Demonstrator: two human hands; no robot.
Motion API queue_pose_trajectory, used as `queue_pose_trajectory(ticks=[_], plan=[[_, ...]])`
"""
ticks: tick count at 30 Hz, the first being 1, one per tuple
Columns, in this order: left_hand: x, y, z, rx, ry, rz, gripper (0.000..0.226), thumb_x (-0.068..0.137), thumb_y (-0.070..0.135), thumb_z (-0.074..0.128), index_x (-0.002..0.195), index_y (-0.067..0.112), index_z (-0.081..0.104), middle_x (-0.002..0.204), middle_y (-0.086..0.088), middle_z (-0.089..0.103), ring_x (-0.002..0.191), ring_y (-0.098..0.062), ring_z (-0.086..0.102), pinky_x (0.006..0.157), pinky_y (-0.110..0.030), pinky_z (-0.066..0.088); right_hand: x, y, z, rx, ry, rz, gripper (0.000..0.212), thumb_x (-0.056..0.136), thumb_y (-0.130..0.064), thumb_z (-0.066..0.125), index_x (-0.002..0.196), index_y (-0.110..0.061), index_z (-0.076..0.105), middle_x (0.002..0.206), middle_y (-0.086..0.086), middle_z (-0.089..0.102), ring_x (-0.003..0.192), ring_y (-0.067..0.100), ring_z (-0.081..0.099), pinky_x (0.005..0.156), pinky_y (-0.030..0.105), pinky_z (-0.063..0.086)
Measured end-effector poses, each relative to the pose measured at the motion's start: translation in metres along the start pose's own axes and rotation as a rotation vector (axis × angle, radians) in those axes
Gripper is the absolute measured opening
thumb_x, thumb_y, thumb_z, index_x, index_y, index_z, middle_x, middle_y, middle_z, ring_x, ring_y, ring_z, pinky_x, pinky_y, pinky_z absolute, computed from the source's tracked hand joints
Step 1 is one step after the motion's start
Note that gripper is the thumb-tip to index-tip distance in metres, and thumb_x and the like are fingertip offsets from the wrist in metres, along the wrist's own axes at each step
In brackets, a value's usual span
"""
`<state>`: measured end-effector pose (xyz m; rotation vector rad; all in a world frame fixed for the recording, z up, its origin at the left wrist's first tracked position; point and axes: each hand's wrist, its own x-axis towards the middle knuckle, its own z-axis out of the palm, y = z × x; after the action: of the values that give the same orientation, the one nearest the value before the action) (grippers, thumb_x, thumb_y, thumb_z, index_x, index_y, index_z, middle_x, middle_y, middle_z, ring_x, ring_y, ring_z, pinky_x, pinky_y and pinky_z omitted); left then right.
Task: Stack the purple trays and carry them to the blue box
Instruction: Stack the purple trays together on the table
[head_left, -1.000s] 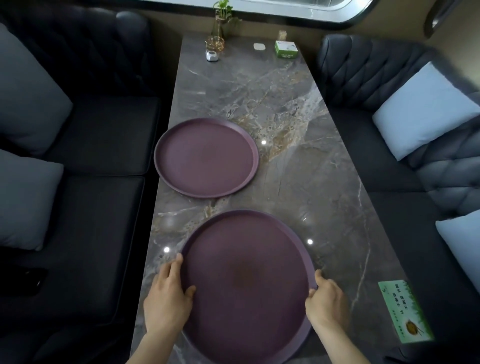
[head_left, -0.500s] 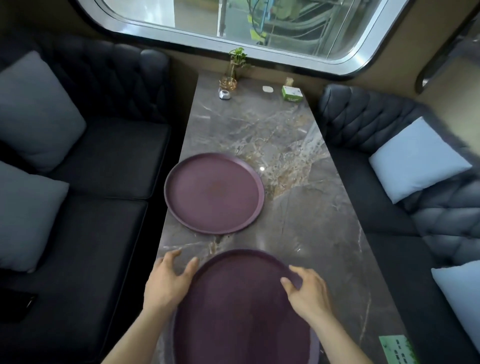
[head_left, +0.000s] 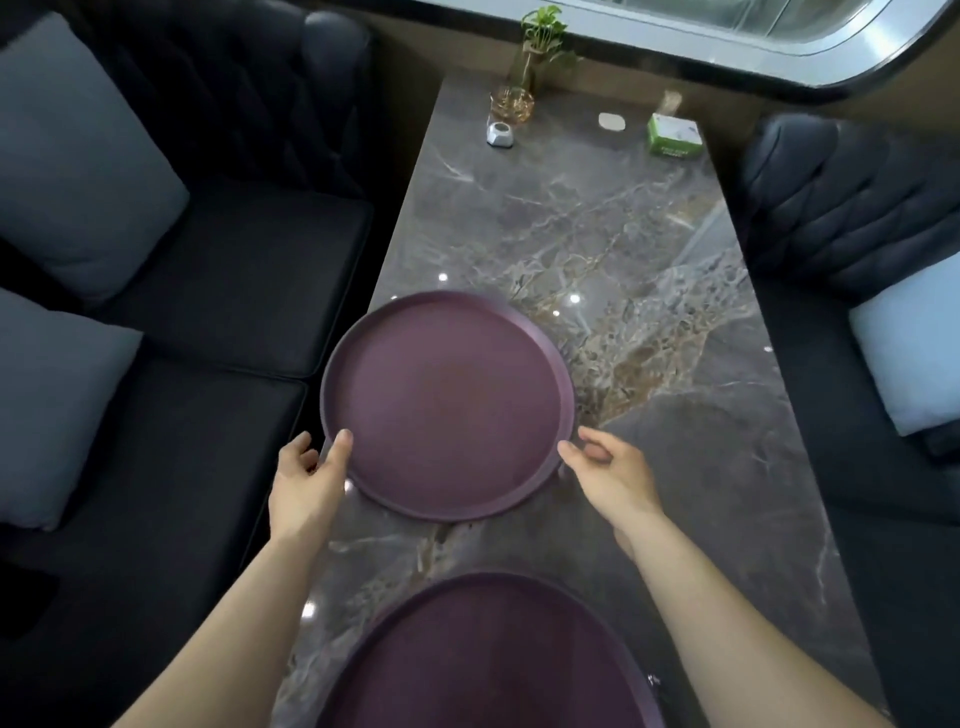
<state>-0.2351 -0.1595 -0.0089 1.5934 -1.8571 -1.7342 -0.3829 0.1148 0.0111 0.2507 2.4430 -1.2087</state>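
Left hand (head_left: 306, 486) is at the lower-left rim of the far tray (head_left: 447, 405), thumb on top of the rim, fingers curled at the desk's left edge; looks clamped on the rim. That tray sits hard against the left edge of the desk (head_left: 649, 415), so an under-rim grab is easy there. Right hand (head_left: 613, 475) is at the lower-right rim, fingers loosely curled and touching it, grip not yet closed. Both arms reach forward over the near tray (head_left: 488, 660), which lies at the desk's near edge. Two-sided hold suits lifting and stacking. Blue box not in view.

Dim daylight from window (head_left: 727, 31), glare specks, edge distortion.
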Motion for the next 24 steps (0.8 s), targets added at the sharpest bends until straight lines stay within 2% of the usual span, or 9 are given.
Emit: queue_pose_trajectory(ticks=[4, 8, 10, 12, 13, 17, 20, 22, 24], plan=[[0.024, 0.011, 0.014, -0.083, 0.022, -0.054, 0.098, 0.068, 0.068, 0.066, 0.152, 0.028, 0.036, 0.140, 0.000, 0.057, 0.123, -0.024, 0.060, 0.108, -0.048, 0.045, 0.037, -0.014, 0.015, 0.150, -0.062, 0.039, 0.093, 0.060, -0.067, 0.073, 0.141, -0.028, 0.049, 0.147, 0.002, 0.050, 0.131, 0.013, 0.051, 0.106, 0.035, 0.042], [0.034, 0.011, 0.020, -0.081, 0.047, -0.073, 0.089, 0.077, 0.049, 0.073, 0.153, 0.022, 0.036, 0.139, -0.001, 0.061, 0.120, -0.026, 0.062, 0.106, -0.049, 0.047, 0.059, -0.022, 0.023, 0.277, -0.133, 0.092, 0.095, 0.073, -0.059, 0.073, 0.152, -0.031, 0.029, 0.159, 0.003, 0.032, 0.143, 0.014, 0.035, 0.104, 0.032, 0.033], [0.036, 0.008, 0.023, -0.063, 0.062, -0.085, 0.069, 0.082, 0.030, 0.076, 0.144, 0.017, 0.050, 0.136, -0.003, 0.064, 0.115, -0.025, 0.065, 0.103, -0.047, 0.050, 0.063, -0.021, 0.023, 0.327, -0.119, 0.123, 0.091, 0.077, -0.055, 0.072, 0.153, -0.031, 0.027, 0.158, 0.004, 0.033, 0.141, 0.017, 0.038, 0.107, 0.035, 0.033], [0.035, 0.004, 0.022, -0.042, 0.070, -0.066, 0.032, 0.082, 0.014, 0.075, 0.110, 0.028, 0.070, 0.115, 0.002, 0.074, 0.098, -0.021, 0.070, 0.093, -0.044, 0.055, 0.065, -0.018, 0.021, 0.357, -0.085, 0.156, 0.087, 0.081, -0.050, 0.071, 0.153, -0.026, 0.028, 0.154, 0.005, 0.040, 0.136, 0.020, 0.044, 0.107, 0.037, 0.035], [0.033, 0.003, 0.021, -0.019, 0.075, -0.046, 0.030, 0.081, 0.010, 0.073, 0.102, 0.031, 0.072, 0.104, 0.005, 0.076, 0.093, -0.020, 0.071, 0.090, -0.044, 0.057, 0.064, -0.015, 0.019, 0.355, -0.059, 0.165, 0.084, 0.083, -0.047, 0.070, 0.152, -0.022, 0.029, 0.152, 0.004, 0.043, 0.134, 0.021, 0.045, 0.103, 0.034, 0.034], [0.024, 0.001, 0.012, -0.057, 0.082, 0.007, 0.057, 0.078, -0.002, 0.069, 0.127, 0.028, 0.067, 0.102, 0.010, 0.074, 0.094, -0.013, 0.070, 0.085, -0.032, 0.053, 0.050, -0.009, 0.010, 0.299, 0.136, 0.161, 0.060, 0.088, -0.033, 0.069, 0.140, -0.010, 0.049, 0.139, 0.006, 0.056, 0.123, 0.021, 0.055, 0.093, 0.028, 0.037], [0.007, 0.001, 0.004, -0.097, 0.039, 0.048, 0.058, 0.079, -0.005, 0.068, 0.126, 0.029, 0.067, 0.105, 0.011, 0.074, 0.089, -0.004, 0.070, 0.078, -0.023, 0.052, 0.026, -0.001, -0.002, 0.255, 0.269, 0.144, 0.033, 0.085, -0.030, 0.072, 0.113, -0.013, 0.069, 0.107, 0.003, 0.072, 0.092, 0.018, 0.066, 0.082, 0.030, 0.047], [-0.007, 0.000, -0.005, -0.099, 0.028, 0.083, 0.059, 0.079, -0.006, 0.068, 0.123, 0.034, 0.068, 0.103, 0.014, 0.073, 0.082, -0.001, 0.070, 0.075, -0.021, 0.052, 0.005, 0.009, -0.012, 0.231, 0.321, 0.133, 0.020, 0.084, -0.029, 0.074, 0.099, -0.016, 0.072, 0.091, 0.001, 0.072, 0.083, 0.018, 0.068, 0.076, 0.031, 0.050], [-0.021, -0.004, -0.014, -0.103, 0.008, 0.113, 0.058, 0.079, -0.007, 0.068, 0.122, 0.033, 0.068, 0.104, 0.013, 0.072, 0.084, -0.006, 0.070, 0.075, -0.025, 0.053, -0.020, 0.019, -0.020, 0.199, 0.364, 0.119, 0.015, 0.082, -0.028, 0.075, 0.093, -0.017, 0.072, 0.084, 0.000, 0.072, 0.079, 0.018, 0.068, 0.076, 0.033, 0.052]])
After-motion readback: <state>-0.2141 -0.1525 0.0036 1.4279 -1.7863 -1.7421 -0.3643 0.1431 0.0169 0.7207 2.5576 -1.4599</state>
